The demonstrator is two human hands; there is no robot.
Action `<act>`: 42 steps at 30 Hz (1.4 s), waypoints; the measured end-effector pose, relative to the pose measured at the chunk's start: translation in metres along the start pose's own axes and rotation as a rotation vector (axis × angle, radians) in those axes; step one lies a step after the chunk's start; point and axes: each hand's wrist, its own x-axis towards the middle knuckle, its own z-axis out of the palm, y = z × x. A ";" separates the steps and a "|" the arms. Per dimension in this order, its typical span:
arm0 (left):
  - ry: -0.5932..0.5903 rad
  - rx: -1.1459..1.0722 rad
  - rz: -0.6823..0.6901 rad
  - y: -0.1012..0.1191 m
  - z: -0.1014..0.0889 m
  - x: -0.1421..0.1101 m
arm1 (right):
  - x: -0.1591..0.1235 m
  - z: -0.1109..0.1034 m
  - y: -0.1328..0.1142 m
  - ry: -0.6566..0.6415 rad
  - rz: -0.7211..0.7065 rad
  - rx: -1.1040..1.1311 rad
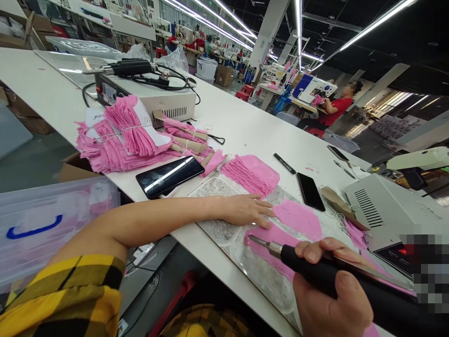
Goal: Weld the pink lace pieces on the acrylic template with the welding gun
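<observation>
My left hand [247,209] lies flat with its fingers apart on a clear, pale-patterned board [217,187], fingertips at the edge of a pink fabric piece [270,243]. A second pink piece [298,219] lies just beyond it. My right hand [329,285] is wrapped round a thick black-handled tool [315,267] with a pointed metal tip, like a soldering iron. The tip is over the nearer pink piece; I cannot tell whether it touches. A thin silver metal strip, perhaps tweezers, also runs under the right fingers. A fanned stack of pink pieces [250,174] sits beyond my left hand.
Two phones [170,177], [310,192] and a black marker [284,163] lie on the white table [238,126]. Tied pink bundles [129,131] lie left of them, before a white control box [175,100]. Another vented box [379,210] stands right. A co-worker [336,110] sits farther back.
</observation>
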 end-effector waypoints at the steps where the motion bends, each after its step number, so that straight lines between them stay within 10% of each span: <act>1: 0.009 -0.012 -0.003 0.000 0.001 0.000 | 0.000 0.000 0.001 0.022 0.001 -0.006; 24: -0.002 -0.054 -0.057 0.001 -0.013 -0.002 | 0.008 -0.002 0.000 0.124 0.077 0.048; 35: 0.292 -0.053 -0.292 0.093 -0.002 -0.052 | 0.051 -0.026 0.007 0.231 0.046 -0.039; 42: 0.323 0.015 -0.320 0.099 0.009 -0.053 | 0.052 -0.024 0.020 0.242 0.081 -0.054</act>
